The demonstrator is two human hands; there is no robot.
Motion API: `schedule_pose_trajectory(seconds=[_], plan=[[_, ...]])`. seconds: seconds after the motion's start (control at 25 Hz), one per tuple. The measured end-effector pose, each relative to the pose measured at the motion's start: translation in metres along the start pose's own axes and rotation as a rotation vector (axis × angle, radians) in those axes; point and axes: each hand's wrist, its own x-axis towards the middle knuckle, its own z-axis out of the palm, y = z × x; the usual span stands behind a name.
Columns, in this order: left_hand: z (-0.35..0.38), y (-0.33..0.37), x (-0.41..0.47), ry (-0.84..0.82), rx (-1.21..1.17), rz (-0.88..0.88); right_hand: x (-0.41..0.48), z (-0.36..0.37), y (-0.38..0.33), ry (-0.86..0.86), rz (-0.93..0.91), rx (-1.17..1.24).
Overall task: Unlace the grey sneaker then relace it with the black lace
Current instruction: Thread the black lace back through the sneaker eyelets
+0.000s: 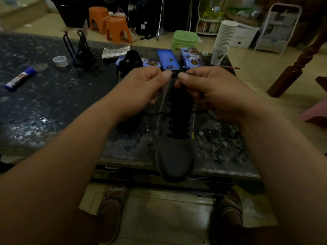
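Now: two hands, one grey sneaker and one black lace on one table.
One glossy, pebble-patterned dark table (pixel 53 103) carries one grey knit sneaker (pixel 175 156), its rounded toe overhanging the near edge. Above its tongue, the left hand (pixel 141 91) and right hand (pixel 212 92) each close their grip in a pinch on the single black cord lace (pixel 177 128), which is threaded through the lower eyelets. Beyond lie two flat blue tins (pixel 168 59), one white tape roll (pixel 60 61) and one glue stick (pixel 20 79).

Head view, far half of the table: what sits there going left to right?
Blue-capped glue stick → white tape roll → black wire stand → black sneaker → open blue rectangular tin → stack of white paper cups.
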Motion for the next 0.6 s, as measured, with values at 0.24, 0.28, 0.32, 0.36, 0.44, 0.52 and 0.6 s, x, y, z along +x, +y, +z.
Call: schedule_pose_trajectory(seconds=[0.24, 0.28, 0.32, 0.36, 0.44, 0.52, 0.6], plan=[[-0.005, 0.0, 0.0, 0.092, 0.014, 0.04, -0.006, -0.005, 0.004, -0.073, 0.091, 0.083], [-0.001, 0.002, -0.001, 0.037, 0.116, 0.057, -0.004, 0.001, 0.004, -0.106, 0.08, 0.114], [0.004, 0.004, -0.002, -0.022, 0.181, 0.062, -0.001, 0.005, 0.004, -0.118, 0.054, 0.125], [0.008, 0.005, -0.003, -0.061, 0.199, 0.056, 0.002, 0.007, 0.003, -0.104, 0.028, 0.103], [0.009, 0.006, -0.005, -0.031, 0.185, 0.034, 0.007, 0.005, 0.006, -0.03, 0.001, -0.001], [0.005, 0.003, -0.005, 0.043, 0.143, 0.02, 0.005, -0.001, 0.008, 0.001, -0.004, -0.1], [0.001, 0.002, -0.005, 0.065, 0.134, 0.04, -0.001, -0.001, 0.008, -0.055, -0.024, -0.149]])
